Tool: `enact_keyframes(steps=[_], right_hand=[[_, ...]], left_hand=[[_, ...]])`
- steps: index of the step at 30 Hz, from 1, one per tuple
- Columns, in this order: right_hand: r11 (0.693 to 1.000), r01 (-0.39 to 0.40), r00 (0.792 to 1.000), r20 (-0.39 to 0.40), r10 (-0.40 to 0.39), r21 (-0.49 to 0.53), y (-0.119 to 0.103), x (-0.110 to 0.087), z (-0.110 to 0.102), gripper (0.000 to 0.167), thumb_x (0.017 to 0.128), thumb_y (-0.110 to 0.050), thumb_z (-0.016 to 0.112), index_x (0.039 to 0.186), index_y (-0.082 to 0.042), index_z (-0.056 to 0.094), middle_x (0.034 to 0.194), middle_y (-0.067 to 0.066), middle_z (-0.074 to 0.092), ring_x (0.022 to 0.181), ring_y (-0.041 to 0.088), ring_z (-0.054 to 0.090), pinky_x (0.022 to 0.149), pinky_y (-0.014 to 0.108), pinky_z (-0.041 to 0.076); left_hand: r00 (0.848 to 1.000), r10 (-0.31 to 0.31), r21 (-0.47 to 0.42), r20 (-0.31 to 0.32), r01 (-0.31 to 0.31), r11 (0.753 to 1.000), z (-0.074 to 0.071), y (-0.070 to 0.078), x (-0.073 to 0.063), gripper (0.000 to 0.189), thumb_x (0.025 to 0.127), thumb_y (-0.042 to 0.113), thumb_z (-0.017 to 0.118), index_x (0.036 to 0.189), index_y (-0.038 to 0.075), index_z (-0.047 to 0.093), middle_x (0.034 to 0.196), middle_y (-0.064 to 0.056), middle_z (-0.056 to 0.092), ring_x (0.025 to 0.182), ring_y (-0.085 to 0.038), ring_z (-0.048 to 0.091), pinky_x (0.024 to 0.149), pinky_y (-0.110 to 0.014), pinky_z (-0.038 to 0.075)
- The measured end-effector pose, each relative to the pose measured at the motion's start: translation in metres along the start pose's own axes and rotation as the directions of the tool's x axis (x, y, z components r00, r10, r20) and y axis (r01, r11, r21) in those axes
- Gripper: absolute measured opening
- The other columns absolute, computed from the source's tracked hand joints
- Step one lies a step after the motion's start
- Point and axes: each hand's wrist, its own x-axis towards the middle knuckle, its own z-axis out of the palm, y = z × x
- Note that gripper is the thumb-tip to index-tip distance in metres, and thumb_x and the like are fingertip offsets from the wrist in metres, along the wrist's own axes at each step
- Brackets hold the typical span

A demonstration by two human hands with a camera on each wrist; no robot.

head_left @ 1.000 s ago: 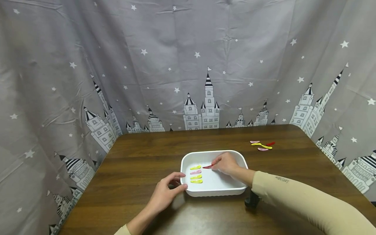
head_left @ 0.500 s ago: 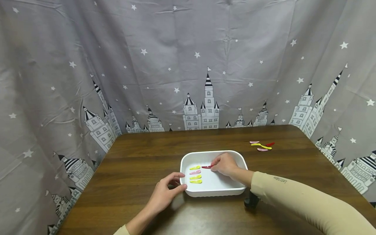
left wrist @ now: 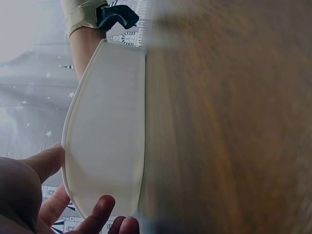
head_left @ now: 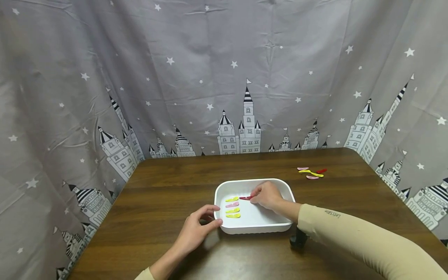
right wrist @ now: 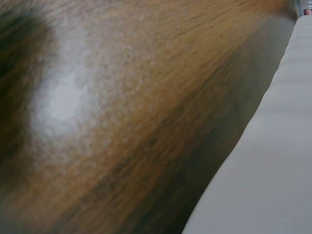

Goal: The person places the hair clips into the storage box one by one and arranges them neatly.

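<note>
Left hand (head_left: pixel 196 233): nearest, grip curled round the near left corner of the tray, thumb on the rim.
Tray (head_left: pixel 276 186): white plastic, rounded rectangle, smooth walls, mid tabletop.
Right hand (head_left: pixel 267 195): inside the tray, grip pinching a thin red hair clip (head_left: pixel 245 198).
Row in tray: four flat oval clips (head_left: pixel 232 207), yellow, pink, yellow, yellow.
Tabletop (head_left: pixel 168 182): dark wood grain, glossy.
Far right: small loose clips (head_left: pixel 310 172), pink, yellow, red.
Backdrop: grey cloth (head_left: pixel 196 58), stars and castles.
</note>
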Motion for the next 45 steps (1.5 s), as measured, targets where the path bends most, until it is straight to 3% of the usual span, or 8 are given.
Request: enact_keyframes(steps=[8, 20, 26, 32, 45], right_hand=[[1.000, -0.002, 1.000, 0.002, 0.002, -0.018, -0.002, 0.000, -0.001, 0.010, 0.074, -0.011, 0.087, 0.077, -0.013, 0.078, 0.084, -0.002, 0.071, 0.081, 0.015, 0.057, 0.076, 0.032, 0.042], [0.999, -0.020, 1.000, 0.011, 0.021, -0.041, -0.003, -0.002, -0.004, 0.010, 0.075, -0.011, 0.087, 0.076, -0.013, 0.077, 0.086, -0.001, 0.071, 0.081, 0.016, 0.056, 0.074, 0.032, 0.041], [0.999, -0.028, 0.999, 0.015, 0.028, -0.037, -0.004, -0.003, -0.006, 0.011, 0.074, -0.011, 0.087, 0.075, -0.013, 0.076, 0.083, -0.001, 0.069, 0.078, 0.017, 0.056, 0.068, 0.029, 0.040], [1.000, -0.014, 0.999, 0.034, 0.014, -0.012, -0.005, -0.005, -0.011, 0.011, 0.072, -0.009, 0.085, 0.078, -0.011, 0.076, 0.079, 0.000, 0.069, 0.064, 0.015, 0.057, 0.057, 0.026, 0.041], [0.999, 0.028, 0.997, 0.072, -0.029, 0.020, -0.011, -0.009, -0.042, 0.014, 0.077, -0.018, 0.084, 0.088, -0.011, 0.080, 0.093, 0.004, 0.073, 0.081, 0.018, 0.056, 0.069, 0.029, 0.043]], left_hand=[[1.000, 0.000, 0.004, 0.002, 0.000, 1.000, 0.000, -0.002, 0.000, 0.036, 0.085, 0.035, 0.080, 0.116, 0.019, 0.070, 0.098, 0.003, 0.071, 0.090, -0.017, 0.064, 0.080, -0.031, 0.048], [1.000, -0.006, 0.005, 0.007, 0.006, 1.000, 0.001, -0.001, 0.001, 0.034, 0.087, 0.030, 0.080, 0.117, 0.019, 0.069, 0.099, 0.002, 0.071, 0.091, -0.017, 0.063, 0.081, -0.034, 0.048], [1.000, -0.010, 0.009, 0.003, 0.010, 1.000, 0.001, 0.000, 0.000, 0.033, 0.087, 0.029, 0.079, 0.116, 0.018, 0.069, 0.099, 0.002, 0.070, 0.091, -0.016, 0.063, 0.080, -0.033, 0.047], [1.000, -0.021, 0.007, 0.005, 0.021, 1.000, 0.001, 0.000, 0.000, 0.032, 0.087, 0.029, 0.079, 0.116, 0.018, 0.069, 0.099, 0.001, 0.071, 0.091, -0.016, 0.063, 0.080, -0.033, 0.047], [1.000, -0.025, 0.008, 0.000, 0.025, 1.000, 0.001, 0.001, 0.000, 0.032, 0.088, 0.029, 0.079, 0.116, 0.019, 0.070, 0.100, 0.001, 0.071, 0.093, -0.017, 0.063, 0.081, -0.034, 0.047]])
